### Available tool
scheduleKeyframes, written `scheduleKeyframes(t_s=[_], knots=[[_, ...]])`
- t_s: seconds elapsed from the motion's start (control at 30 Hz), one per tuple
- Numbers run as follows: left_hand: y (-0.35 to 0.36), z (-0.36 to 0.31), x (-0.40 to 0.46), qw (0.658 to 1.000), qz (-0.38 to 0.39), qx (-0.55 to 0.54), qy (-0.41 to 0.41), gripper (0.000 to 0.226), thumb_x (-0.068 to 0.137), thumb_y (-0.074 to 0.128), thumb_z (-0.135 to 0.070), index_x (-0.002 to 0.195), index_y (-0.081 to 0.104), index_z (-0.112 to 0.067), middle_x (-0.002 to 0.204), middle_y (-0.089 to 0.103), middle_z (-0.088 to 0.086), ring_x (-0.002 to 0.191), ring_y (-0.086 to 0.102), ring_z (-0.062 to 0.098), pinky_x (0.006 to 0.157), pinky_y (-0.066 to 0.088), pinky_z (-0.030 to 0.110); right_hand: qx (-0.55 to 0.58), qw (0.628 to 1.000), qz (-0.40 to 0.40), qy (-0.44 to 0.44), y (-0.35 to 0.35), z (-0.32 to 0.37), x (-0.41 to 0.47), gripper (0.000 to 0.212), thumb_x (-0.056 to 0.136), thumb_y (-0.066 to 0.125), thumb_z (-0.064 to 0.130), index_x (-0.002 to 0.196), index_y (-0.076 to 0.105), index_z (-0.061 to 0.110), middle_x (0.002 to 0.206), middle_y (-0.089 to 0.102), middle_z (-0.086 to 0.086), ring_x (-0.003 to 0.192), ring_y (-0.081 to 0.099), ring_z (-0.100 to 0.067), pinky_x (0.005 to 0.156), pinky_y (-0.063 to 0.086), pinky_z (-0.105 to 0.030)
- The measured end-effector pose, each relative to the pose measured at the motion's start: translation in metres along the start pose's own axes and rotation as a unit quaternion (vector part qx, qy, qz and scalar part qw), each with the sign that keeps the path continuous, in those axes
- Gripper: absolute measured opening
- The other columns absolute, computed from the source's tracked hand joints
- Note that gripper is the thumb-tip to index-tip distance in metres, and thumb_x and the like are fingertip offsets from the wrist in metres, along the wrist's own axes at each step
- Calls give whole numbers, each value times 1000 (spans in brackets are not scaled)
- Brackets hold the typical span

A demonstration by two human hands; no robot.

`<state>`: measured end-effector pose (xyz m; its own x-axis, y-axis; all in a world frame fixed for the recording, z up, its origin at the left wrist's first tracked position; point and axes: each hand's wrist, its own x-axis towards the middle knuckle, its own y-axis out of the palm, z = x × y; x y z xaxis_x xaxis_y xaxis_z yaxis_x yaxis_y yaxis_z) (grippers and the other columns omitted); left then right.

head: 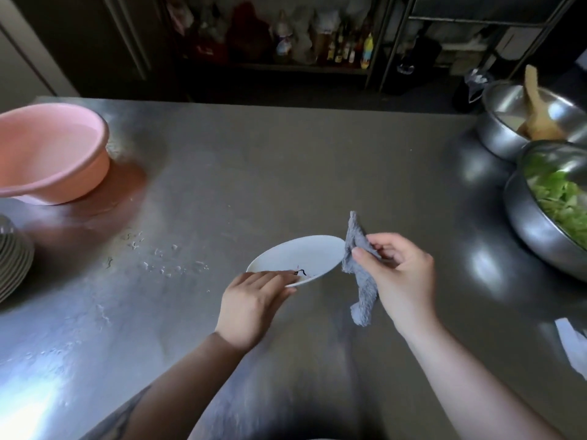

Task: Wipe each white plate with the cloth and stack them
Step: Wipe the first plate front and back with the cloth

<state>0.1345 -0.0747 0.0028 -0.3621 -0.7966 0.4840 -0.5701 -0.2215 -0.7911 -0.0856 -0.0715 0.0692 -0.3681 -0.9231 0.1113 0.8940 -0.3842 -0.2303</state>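
A small white plate (298, 255) with a dark mark near its front rim is held tilted above the steel counter. My left hand (251, 303) grips its near edge, with fingers curled under the rim. My right hand (400, 274) pinches a grey cloth (360, 271) that hangs down just to the right of the plate, touching its right rim. A stack of plates (14, 265) sits at the left edge of the view.
A pink basin (50, 154) stands at the back left of the steel counter (286, 173). Two metal bowls are at the right: one with a wooden spoon (508, 122), one with green leaves (552, 204). Water drops lie left of the plate.
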Motion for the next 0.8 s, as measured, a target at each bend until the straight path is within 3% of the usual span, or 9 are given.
scheduleKeyframes(t_s=[0.1, 0.17, 0.33, 0.4, 0.53, 0.67, 0.8], knots=[[-13, 2, 18, 998, -35, -2, -51, 52, 103, 34, -44, 84, 69, -10, 71, 65, -1, 64, 58, 17, 55, 40, 27, 20, 1000, 1, -14, 2, 16, 8, 22, 73, 80, 5, 80, 71, 24, 76, 73, 5, 69, 67, -8, 68, 52, -22], [-22, 3, 28, 995, -45, -21, -90, 53, 101, 35, -47, 77, 59, -7, 61, 50, -2, 54, 52, 23, 48, 36, 28, 24, 1000, 1, -16, 2, 24, 10, 21, 73, 80, 6, 80, 71, 24, 77, 73, 4, 71, 67, -10, 70, 53, -24], [-35, -4, 35, 965, -31, -127, -226, 43, 93, 46, -48, 72, 43, -11, 57, 39, -9, 54, 40, 16, 52, 35, 32, 18, 999, 17, -28, 4, 39, 9, 26, 71, 81, 6, 75, 70, 29, 75, 73, 7, 67, 65, -6, 66, 51, -16], [-45, -13, 38, 944, -59, -190, -263, 40, 90, 51, -46, 69, 41, -13, 55, 36, -11, 54, 34, 9, 52, 30, 26, 17, 999, 23, -42, 6, 50, 10, 28, 70, 81, 4, 74, 69, 29, 74, 72, 7, 64, 64, -3, 63, 49, -13], [-78, -35, 57, 910, -131, -283, -272, 27, 88, 59, -41, 66, 51, -27, 56, 46, -17, 52, 40, 1, 50, 31, 12, 13, 993, 44, -113, 12, 81, 12, 32, 71, 79, -1, 82, 71, 28, 77, 69, 2, 66, 63, -4, 64, 48, -11], [-117, -54, 88, 873, -190, -379, -243, 16, 86, 63, -43, 81, 67, -28, 66, 62, -8, 59, 52, 2, 54, 41, 14, -31, 968, 37, -244, 20, 125, 22, 31, 75, 78, 3, 97, 73, 24, 90, 62, 8, 78, 62, -7, 70, 44, -9], [-141, -61, 112, 836, -263, -420, -234, 13, 86, 64, -37, 83, 71, -27, 76, 71, -8, 67, 61, 3, 60, 47, 15, -82, 929, -5, -360, 29, 155, 31, 25, 82, 70, 15, 107, 72, 13, 91, 58, 0, 82, 55, -4, 78, 39, -6]])
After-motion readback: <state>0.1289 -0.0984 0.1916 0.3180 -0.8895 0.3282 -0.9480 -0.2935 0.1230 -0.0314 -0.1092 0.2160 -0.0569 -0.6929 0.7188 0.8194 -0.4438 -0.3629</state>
